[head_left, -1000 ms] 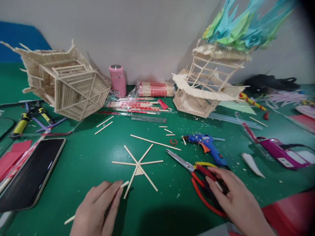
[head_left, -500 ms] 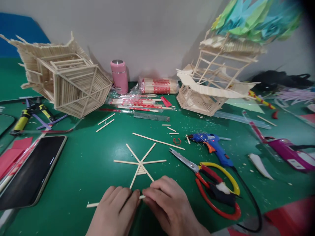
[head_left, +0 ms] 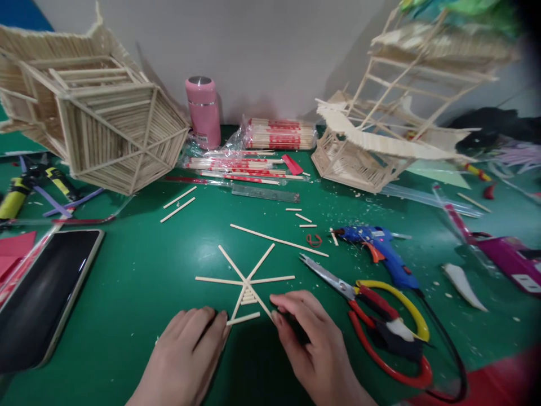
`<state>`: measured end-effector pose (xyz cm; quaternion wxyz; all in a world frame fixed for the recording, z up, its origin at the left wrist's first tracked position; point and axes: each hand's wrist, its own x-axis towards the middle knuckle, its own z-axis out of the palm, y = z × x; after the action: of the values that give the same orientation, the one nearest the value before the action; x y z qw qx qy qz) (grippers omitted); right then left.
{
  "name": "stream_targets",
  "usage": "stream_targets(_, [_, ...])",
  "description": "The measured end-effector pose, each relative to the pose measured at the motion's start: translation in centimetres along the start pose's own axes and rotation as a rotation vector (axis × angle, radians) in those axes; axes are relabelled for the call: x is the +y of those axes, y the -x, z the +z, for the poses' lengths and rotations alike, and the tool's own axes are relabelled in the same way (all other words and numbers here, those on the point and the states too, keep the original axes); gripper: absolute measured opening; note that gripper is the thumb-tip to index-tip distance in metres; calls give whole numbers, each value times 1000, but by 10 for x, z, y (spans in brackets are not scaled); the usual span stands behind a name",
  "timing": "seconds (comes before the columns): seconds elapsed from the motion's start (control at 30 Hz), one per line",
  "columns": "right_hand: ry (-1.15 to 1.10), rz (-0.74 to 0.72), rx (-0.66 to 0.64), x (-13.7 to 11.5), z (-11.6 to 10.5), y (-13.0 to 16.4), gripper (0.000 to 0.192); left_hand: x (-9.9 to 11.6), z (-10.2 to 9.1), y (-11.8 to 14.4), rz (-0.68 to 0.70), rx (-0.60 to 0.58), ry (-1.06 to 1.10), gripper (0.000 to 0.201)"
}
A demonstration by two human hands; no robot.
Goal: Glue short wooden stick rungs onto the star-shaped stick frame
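On the green table lies a star of thin wooden sticks (head_left: 265, 279), its spokes meeting in the middle. Short cross pieces (head_left: 249, 297) fill part of the wedge nearest me. My left hand (head_left: 186, 355) is closed on a wooden stick (head_left: 249, 318), whose free end reaches across the near wedge below those pieces. The stick's other end is hidden under my fingers. My right hand (head_left: 315, 338) is open, thumb and forefinger apart, beside the tip of the lower right spoke. Whether the thumb touches that tip I cannot tell.
Scissors (head_left: 327, 275) with red and yellow handles and a blue glue gun (head_left: 386, 251) lie to the right. A phone (head_left: 51, 293) is at left. Stick-built models (head_left: 127, 132) stand at the back, with a pink flask (head_left: 203, 115) and bundled sticks (head_left: 279, 135) between them.
My right hand has come off the stick, moved right and opened. The left-held stick has shifted up to the near wedge. The view has tilted and moved closer.
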<state>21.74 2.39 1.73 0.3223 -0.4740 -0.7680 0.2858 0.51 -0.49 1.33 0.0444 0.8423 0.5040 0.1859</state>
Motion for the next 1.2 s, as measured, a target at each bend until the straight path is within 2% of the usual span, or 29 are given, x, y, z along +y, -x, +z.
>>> stream_targets(0.13, [52, 3, -16, 0, 0, 1, 23, 0, 4, 2, -24, 38, -4, 20])
stream_targets(0.5, [86, 20, -42, 1, 1, -3, 19, 0, 8, 0, -12, 30, -59, 15])
stream_targets(1.2, [102, 7, -51, 1, 2, -4, 16, 16, 9, -2, -72, 17, -71, 14])
